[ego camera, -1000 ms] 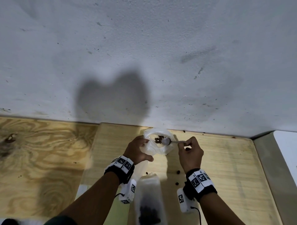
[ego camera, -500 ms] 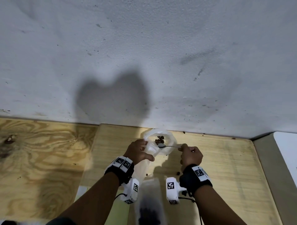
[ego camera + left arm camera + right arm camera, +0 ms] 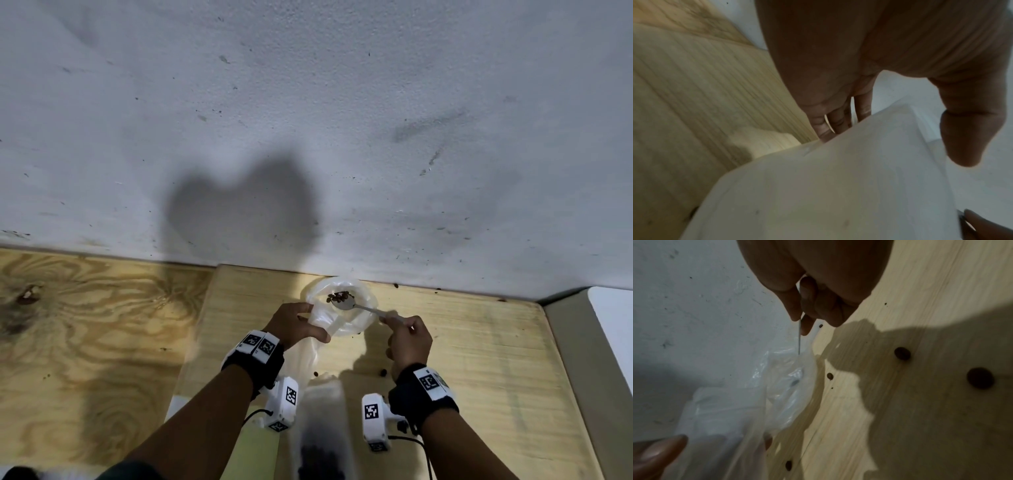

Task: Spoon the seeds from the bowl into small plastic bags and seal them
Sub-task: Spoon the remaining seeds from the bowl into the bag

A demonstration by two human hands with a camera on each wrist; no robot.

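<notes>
My left hand (image 3: pixel 291 325) grips the rim of a clear plastic bag (image 3: pixel 356 323) and holds its mouth open near the wall. A small pile of brown seeds (image 3: pixel 340 295) lies inside the bag. My right hand (image 3: pixel 409 342) pinches the handle of a metal spoon (image 3: pixel 347 305), whose bowl sits inside the bag mouth just below the seeds. In the left wrist view my fingers (image 3: pixel 838 123) and thumb (image 3: pixel 970 138) curl around the bag (image 3: pixel 838 186). In the right wrist view the thin spoon handle (image 3: pixel 799 340) runs from my fingertips down into the bag (image 3: pixel 781 382).
A blurred clear container (image 3: pixel 320 438) with dark seeds at its bottom stands close to me, between my wrists. Loose seeds (image 3: pixel 383 372) (image 3: pixel 902 353) lie scattered on the light wooden board (image 3: pixel 479 359). A grey-white wall (image 3: pixel 308 137) rises right behind the bag.
My right wrist has rolled and dropped lower to the right, so the spoon handle now slopes down to my hand. My left hand keeps the bag open in the same place.
</notes>
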